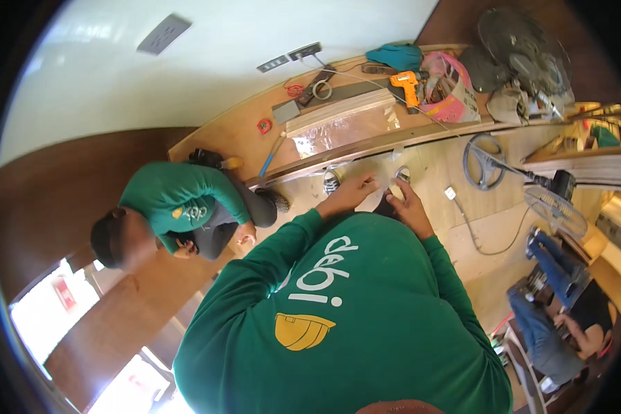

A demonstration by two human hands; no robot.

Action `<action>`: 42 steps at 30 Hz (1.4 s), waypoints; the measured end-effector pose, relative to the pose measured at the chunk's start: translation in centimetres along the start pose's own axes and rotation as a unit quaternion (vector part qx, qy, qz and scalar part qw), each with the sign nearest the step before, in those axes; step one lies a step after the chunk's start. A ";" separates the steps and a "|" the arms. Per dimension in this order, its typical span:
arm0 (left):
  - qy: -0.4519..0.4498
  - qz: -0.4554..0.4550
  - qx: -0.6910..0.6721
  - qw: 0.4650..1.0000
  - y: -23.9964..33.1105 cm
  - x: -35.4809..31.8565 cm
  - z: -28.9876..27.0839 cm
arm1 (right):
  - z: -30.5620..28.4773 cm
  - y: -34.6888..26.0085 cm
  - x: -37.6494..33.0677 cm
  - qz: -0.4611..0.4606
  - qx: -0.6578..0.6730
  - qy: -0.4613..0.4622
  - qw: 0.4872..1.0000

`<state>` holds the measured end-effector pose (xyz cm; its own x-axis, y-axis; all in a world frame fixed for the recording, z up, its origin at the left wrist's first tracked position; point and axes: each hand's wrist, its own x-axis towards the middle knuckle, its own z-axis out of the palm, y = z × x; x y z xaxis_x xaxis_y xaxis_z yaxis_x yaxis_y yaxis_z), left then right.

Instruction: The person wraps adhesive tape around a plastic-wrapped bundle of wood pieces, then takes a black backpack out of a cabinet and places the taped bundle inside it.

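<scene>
Both hands out front, just apart — left hand (350,195) pinching a pale sheet (374,181), right hand (408,205) curled round a small pale piece (397,192). Sheet between them, nearer the left, above the plywood floor (441,172). Long axis hard to tell.

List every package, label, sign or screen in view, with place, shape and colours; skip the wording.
Pink bag: on the bench, upper right, pink and white, open, slumped.
Clear wrap: flat on the bench, shiny, over a pale strip.
Red sign: lower left, small red rectangle on a bright pane.
No screens.
</scene>
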<state>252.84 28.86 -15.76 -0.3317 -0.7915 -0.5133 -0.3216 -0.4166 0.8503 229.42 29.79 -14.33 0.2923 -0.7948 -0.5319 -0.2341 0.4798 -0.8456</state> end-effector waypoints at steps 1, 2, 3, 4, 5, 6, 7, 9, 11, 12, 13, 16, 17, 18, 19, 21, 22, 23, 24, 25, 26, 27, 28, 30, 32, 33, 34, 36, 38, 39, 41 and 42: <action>-0.012 0.006 -0.035 0.999 0.0 0.1 -0.1 | 0.5 -0.9 0.1 -0.050 -0.038 -0.022 0.998; -0.024 0.014 -0.070 0.997 0.0 0.3 -0.3 | 0.9 -1.9 0.3 -0.100 -0.075 -0.044 0.991; -0.038 0.022 -0.105 0.994 -0.1 0.6 -0.4 | 1.2 -3.1 0.4 -0.148 -0.111 -0.066 0.981; -0.072 0.018 -0.144 0.987 -0.1 0.9 -0.8 | 1.6 -4.6 0.3 -0.107 -0.087 -0.084 0.987; -0.055 0.015 -0.179 0.982 -0.3 0.8 -0.9 | 1.8 -6.2 0.1 -0.065 -0.064 -0.101 0.991; -0.040 0.012 -0.215 0.976 -0.3 0.8 -0.9 | 2.2 -7.1 0.0 -0.022 -0.040 -0.115 0.992; -0.025 0.010 -0.249 0.968 -0.4 0.7 -0.9 | 2.6 -7.5 -0.1 -0.016 -0.027 -0.116 0.993; -0.028 -0.025 -0.293 0.955 -0.3 0.5 -1.3 | 3.2 -8.0 -0.1 -0.005 0.002 -0.114 0.993; -0.037 -0.015 -0.278 0.960 0.0 0.3 -1.9 | 3.4 -7.4 0.0 -0.016 0.007 -0.110 0.994; -0.034 -0.003 -0.280 0.959 -0.6 0.5 -1.9 | 3.7 -7.2 0.1 -0.022 0.009 -0.111 0.994; -0.030 0.010 -0.281 0.959 -1.4 0.8 -2.0 | 4.0 -7.4 0.1 -0.025 0.005 -0.114 0.993; -0.031 0.009 -0.298 0.954 -1.7 0.5 -2.1 | 4.5 -7.7 -0.1 -0.031 0.001 -0.113 0.993; -0.033 0.003 -0.305 0.952 -1.4 0.2 -2.2 | 4.5 -7.5 -0.1 -0.033 0.000 -0.112 0.993; -0.037 0.001 -0.308 0.951 -1.4 0.0 -2.2 | 4.6 -7.2 -0.2 -0.034 0.001 -0.109 0.993; -0.042 -0.001 -0.310 0.950 -1.3 -0.1 -2.2 | 4.6 -6.9 -0.1 -0.036 -0.003 -0.111 0.993; -0.043 -0.006 -0.286 0.957 -1.1 -0.3 -2.2 | 4.3 -6.0 0.0 -0.039 -0.009 -0.112 0.993; -0.039 -0.008 -0.259 0.965 -1.0 -0.3 -2.1 | 4.2 -5.2 0.0 -0.048 -0.025 -0.099 0.994; -0.035 -0.010 -0.232 0.972 -1.0 -0.3 -2.0 | 4.1 -4.4 0.0 -0.057 -0.040 -0.086 0.994; -0.034 -0.017 -0.247 0.968 -1.3 -0.1 -1.8 | 4.1 -4.2 -0.1 -0.065 -0.056 -0.075 0.993; -0.033 -0.025 -0.262 0.964 -1.7 0.1 -1.6 | 4.0 -4.1 -0.1 -0.050 -0.055 -0.082 0.994; -0.032 -0.032 -0.276 0.960 -2.1 0.3 -1.3 | 3.8 -4.0 -0.2 -0.034 -0.055 -0.088 0.994; -0.030 -0.035 -0.274 0.961 -2.1 0.6 -0.9 | 3.5 -3.9 -0.3 -0.018 -0.054 -0.093 0.994; -0.028 -0.039 -0.272 0.961 -2.2 0.8 -0.5 | 3.2 -3.3 -0.3 -0.051 -0.079 -0.085 0.992; -0.026 -0.045 -0.263 0.963 -2.1 1.1 0.2 | 2.7 -2.1 -0.2 -0.114 -0.129 -0.071 0.983; -0.027 -0.050 -0.250 0.967 -1.8 1.1 0.9 | 2.3 -1.6 -0.6 -0.068 -0.105 -0.071 0.990; -0.029 -0.048 -0.242 0.969 -2.0 1.3 1.3 | 2.4 -1.8 -1.1 -0.045 -0.093 -0.071 0.992; -0.031 -0.046 -0.234 0.971 -2.2 1.6 1.6 | 2.5 -2.1 -1.5 -0.048 -0.104 -0.067 0.991; -0.033 -0.044 -0.236 0.970 -2.3 1.9 2.2 | 2.4 -2.7 -2.2 -0.055 -0.123 -0.057 0.989; -0.035 -0.046 -0.256 0.965 -2.2 2.2 2.8 | 1.7 -1.6 -2.6 -0.023 -0.141 -0.014 0.990; -0.037 -0.056 -0.256 0.964 -2.3 2.2 2.8 | 1.5 -1.3 -2.6 -0.009 -0.151 0.004 0.988; -0.040 -0.075 -0.255 0.963 -2.5 2.4 3.0 | 0.9 -1.0 -2.6 0.000 -0.167 -0.015 0.986; -0.024 -0.083 -0.264 0.961 -2.1 2.3 3.1 | 0.9 -1.3 -2.8 0.007 -0.173 -0.022 0.985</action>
<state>250.04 29.28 -19.13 -0.3586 -0.6780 -0.6416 0.1168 -0.7145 0.6898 229.78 31.68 -11.78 0.3247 -0.7687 -0.5511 -0.5383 0.3289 -0.7759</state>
